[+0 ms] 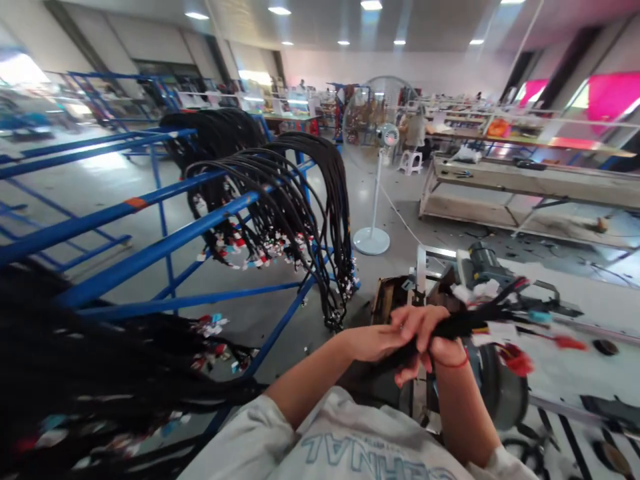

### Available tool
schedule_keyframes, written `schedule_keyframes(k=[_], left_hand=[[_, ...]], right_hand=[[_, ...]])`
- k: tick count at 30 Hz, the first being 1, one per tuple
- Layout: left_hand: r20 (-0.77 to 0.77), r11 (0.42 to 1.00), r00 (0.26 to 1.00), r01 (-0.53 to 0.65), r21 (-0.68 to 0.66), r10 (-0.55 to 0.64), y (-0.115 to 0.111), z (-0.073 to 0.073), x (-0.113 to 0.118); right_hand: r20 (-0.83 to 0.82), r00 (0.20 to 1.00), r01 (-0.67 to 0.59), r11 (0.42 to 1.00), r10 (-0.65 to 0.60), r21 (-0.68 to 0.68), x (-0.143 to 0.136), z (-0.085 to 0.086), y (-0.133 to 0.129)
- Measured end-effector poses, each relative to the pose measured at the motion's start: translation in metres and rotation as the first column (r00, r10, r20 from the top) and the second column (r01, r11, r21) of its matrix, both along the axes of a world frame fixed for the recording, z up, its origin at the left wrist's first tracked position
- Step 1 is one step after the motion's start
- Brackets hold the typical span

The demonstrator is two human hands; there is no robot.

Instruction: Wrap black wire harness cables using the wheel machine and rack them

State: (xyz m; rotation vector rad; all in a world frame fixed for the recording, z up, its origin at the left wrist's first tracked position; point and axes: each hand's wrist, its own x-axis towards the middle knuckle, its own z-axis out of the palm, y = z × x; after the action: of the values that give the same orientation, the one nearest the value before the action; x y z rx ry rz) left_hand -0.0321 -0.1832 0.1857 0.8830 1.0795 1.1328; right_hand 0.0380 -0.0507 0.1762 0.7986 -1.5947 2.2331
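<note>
In front of my body, a black-sleeved wire harness [457,325] runs through both hands. Its loose end fans out to the right in coloured wires with white, red and light blue connectors. My right hand [425,328], a thin red string at its wrist, is closed around the harness. Just left of it, my left hand [379,342] is closed on the same bundle, its fingertips partly hidden behind the harness and the other hand. The dark lower part of the bundle drops below my hands and blurs.
More black harnesses [300,167] hang over a blue metal rack [190,250] at left, connectors dangling. A white-based fan [371,241] stands ahead. To the right are a white workbench [570,373] with a grey machine [485,263] and a long table [540,180]. A person [415,130] sits farther back.
</note>
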Motion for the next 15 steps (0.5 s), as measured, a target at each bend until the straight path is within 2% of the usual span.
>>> schedule_keyframes(k=[1, 2, 3, 4, 5, 6, 7, 8, 9, 10, 11, 12, 13, 14, 15], left_hand=[[0.067, 0.980, 0.978, 0.195, 0.026, -0.197, 0.006, -0.005, 0.006], [0.141, 0.917, 0.906, 0.393, 0.072, -0.399, 0.011, -0.012, 0.012], [0.211, 0.816, 0.789, 0.564, 0.122, -0.577, 0.016, -0.020, 0.020], [0.268, 0.715, 0.668, 0.681, 0.157, -0.695, 0.020, -0.027, 0.029], [0.319, 0.658, 0.592, 0.735, 0.164, -0.740, 0.024, -0.035, 0.039], [0.364, 0.656, 0.577, 0.742, 0.140, -0.731, 0.027, -0.040, 0.049], [0.396, 0.690, 0.607, 0.717, 0.103, -0.689, 0.030, -0.044, 0.057], [0.399, 0.748, 0.669, 0.661, 0.068, -0.627, 0.033, -0.046, 0.062], [0.357, 0.819, 0.757, 0.572, 0.044, -0.547, 0.036, -0.045, 0.065], [0.263, 0.889, 0.853, 0.456, 0.043, -0.451, 0.040, -0.044, 0.065], [0.126, 0.944, 0.935, 0.325, 0.065, -0.330, 0.045, -0.043, 0.062], [-0.035, 0.975, 0.981, 0.196, 0.103, -0.193, 0.050, -0.042, 0.058], [-0.185, 0.985, 0.981, 0.085, 0.148, -0.056, 0.055, -0.043, 0.053], [-0.298, 0.983, 0.954, 0.011, 0.183, 0.044, 0.059, -0.046, 0.047], [-0.367, 0.980, 0.926, -0.015, 0.200, 0.089, 0.061, -0.049, 0.040]], right_hand=[[-0.170, 0.983, -0.079, 0.997, 0.076, -0.012, 0.008, 0.014, -0.002], [-0.302, 0.938, -0.183, 0.983, 0.169, -0.019, 0.016, 0.026, -0.004], [-0.392, 0.884, -0.283, 0.959, 0.254, -0.016, 0.025, 0.037, -0.007], [-0.455, 0.836, -0.356, 0.934, 0.307, -0.024, 0.035, 0.044, -0.008], [-0.506, 0.803, -0.390, 0.920, 0.313, -0.050, 0.045, 0.050, -0.009], [-0.534, 0.803, -0.372, 0.923, 0.266, -0.100, 0.056, 0.053, -0.009], [-0.507, 0.849, -0.279, 0.942, 0.151, -0.186, 0.066, 0.054, -0.007], [-0.419, 0.908, -0.104, 0.950, -0.030, -0.294, 0.075, 0.052, -0.004], [-0.280, 0.926, 0.135, 0.915, -0.253, -0.381, 0.082, 0.049, -0.001], [-0.096, 0.865, 0.417, 0.811, -0.493, -0.410, 0.086, 0.043, 0.002], [0.101, 0.698, 0.688, 0.626, -0.709, -0.368, 0.087, 0.037, 0.007], [0.259, 0.461, 0.879, 0.395, -0.849, -0.268, 0.087, 0.029, 0.012], [0.346, 0.232, 0.969, 0.187, -0.909, -0.160, 0.085, 0.021, 0.018], [0.396, 0.048, 0.997, 0.023, -0.917, -0.068, 0.084, 0.014, 0.024], [0.434, -0.059, 0.998, -0.065, -0.899, 0.001, 0.083, 0.008, 0.030]])
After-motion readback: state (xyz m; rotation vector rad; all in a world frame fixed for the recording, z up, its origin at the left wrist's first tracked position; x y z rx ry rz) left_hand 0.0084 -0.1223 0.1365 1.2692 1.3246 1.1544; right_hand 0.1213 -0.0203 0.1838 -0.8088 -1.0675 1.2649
